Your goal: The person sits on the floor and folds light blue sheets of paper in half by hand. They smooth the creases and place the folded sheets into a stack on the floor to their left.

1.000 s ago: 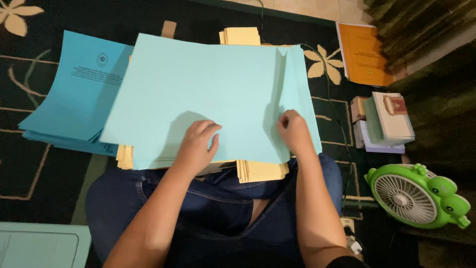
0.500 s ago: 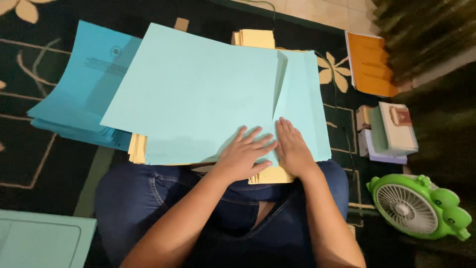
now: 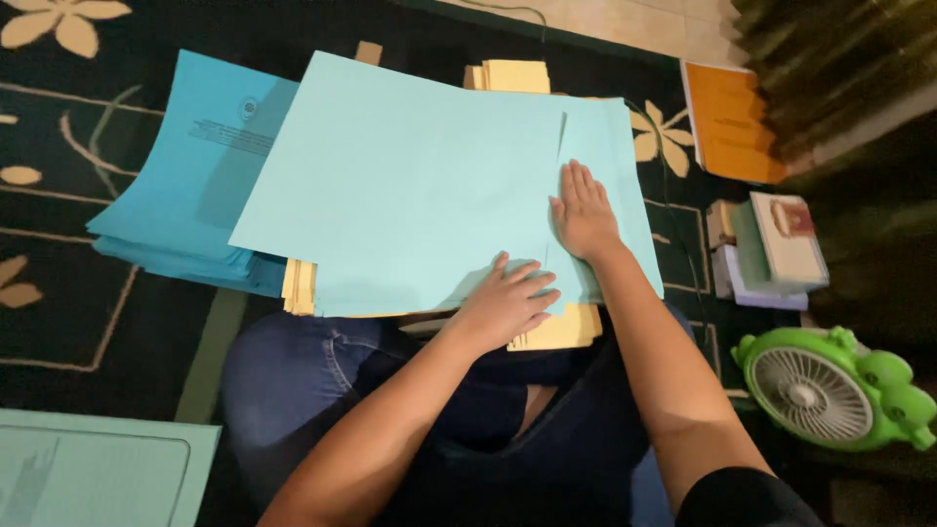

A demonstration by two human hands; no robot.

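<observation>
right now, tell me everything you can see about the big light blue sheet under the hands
The light blue sheet looks like plain, matte, thin card, large and rectangular, lying flat and slightly skewed over a stack of yellow sheets on the person's lap. A flap is folded over along its right side. The left hand presses its lower edge and the right hand lies flat on the fold. Its left corner overlaps a darker blue pile.

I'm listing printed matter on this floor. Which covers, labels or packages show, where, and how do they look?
Blue covers: stacked left, dark print, round emblem.
Orange booklet: upper right, faint print.
Small boxes: stacked right, green and white, reddish picture on top.
Pale sheet: bottom left, outlined panel.
</observation>
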